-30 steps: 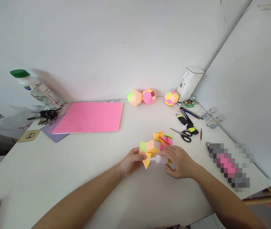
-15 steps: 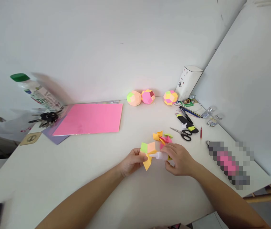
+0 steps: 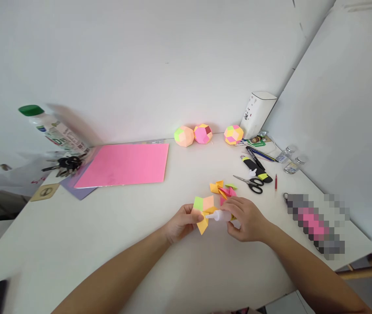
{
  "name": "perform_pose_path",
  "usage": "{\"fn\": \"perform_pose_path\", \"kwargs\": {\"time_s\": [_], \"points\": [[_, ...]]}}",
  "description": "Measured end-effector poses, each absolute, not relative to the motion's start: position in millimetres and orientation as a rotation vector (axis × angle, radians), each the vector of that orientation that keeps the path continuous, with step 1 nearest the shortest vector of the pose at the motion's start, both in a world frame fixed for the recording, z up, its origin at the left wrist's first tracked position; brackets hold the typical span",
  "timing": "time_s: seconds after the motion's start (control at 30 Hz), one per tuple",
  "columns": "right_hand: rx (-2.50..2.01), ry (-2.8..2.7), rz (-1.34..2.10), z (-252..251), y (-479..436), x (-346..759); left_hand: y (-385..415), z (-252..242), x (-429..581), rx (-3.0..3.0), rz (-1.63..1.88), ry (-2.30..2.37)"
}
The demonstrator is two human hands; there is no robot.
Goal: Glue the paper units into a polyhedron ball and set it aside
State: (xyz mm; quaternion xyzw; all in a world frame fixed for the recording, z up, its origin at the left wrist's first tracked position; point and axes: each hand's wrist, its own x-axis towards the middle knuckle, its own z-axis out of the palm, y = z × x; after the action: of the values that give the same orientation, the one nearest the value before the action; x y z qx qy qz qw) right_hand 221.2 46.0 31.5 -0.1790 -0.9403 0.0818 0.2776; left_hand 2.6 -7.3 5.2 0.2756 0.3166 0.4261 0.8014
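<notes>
My left hand (image 3: 183, 221) pinches a folded paper piece (image 3: 208, 203) with green, peach and yellow-orange faces. In my right hand (image 3: 247, 220) is a white glue bottle (image 3: 222, 215), lying on its side with its thin nozzle pointing left. The nozzle tip is at the inner fold of the paper piece; whether it touches cannot be made out. Just beyond my right fingers lie several small folded paper pieces (image 3: 228, 192) in orange, pink and green, partly hidden by that hand.
Three paper balls (image 3: 203, 134) sit along the wall. Scissors (image 3: 254, 184), a box cutter (image 3: 256, 169), a red pencil (image 3: 275, 182) and two small glass jars (image 3: 294, 165) lie right. A pink paper sheet (image 3: 123, 165), keys (image 3: 70, 162) and a green-capped bottle (image 3: 55, 131) are left.
The glue nozzle has shifted very slightly down along the paper piece. Both hands keep their grips, and the camera view has moved a little.
</notes>
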Motion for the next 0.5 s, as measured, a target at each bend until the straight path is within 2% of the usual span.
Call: {"fn": "perform_pose_path", "kwargs": {"time_s": [0.13, 0.33, 0.5], "points": [[-0.497, -2.569, 0.214, 31.9, 47.2, 220.2, -6.7, 3.5, 3.1, 0.579, 0.924, 0.679], [-0.372, -2.512, 0.409, 38.1, 44.9, 218.9, -7.8, 6.5, 3.8, 0.543, 0.937, 0.683], [-0.561, -2.284, 0.449, 38.7, 48.1, 220.2, -7.8, 6.3, 3.7, 0.583, 0.938, 0.67]]}}
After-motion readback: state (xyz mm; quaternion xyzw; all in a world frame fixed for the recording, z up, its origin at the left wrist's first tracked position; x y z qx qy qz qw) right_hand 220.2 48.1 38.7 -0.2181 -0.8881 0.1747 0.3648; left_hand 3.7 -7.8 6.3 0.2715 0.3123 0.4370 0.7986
